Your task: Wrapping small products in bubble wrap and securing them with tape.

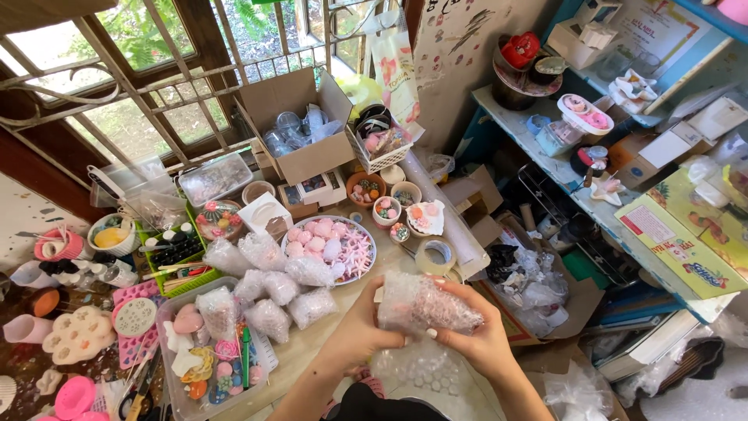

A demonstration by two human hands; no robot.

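Both hands, left [366,323] and right [479,335], clamp a clear bubble-wrap bundle [425,302] around a pinkish piece; advise even, snug wrap tension.

An open brown cardboard box [300,125] stands at the table's far edge; a green-and-yellow printed carton [678,234] lies on the right-hand shelf

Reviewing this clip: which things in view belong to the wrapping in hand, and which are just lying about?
In hand:
- bubble-wrapped bundle, held by left hand and right hand
- wrapped bundles already on the table
- tape roll
- plate of pink pieces

Lying about:
- cardboard box
- pink moulds
- green crate
- blue shelf
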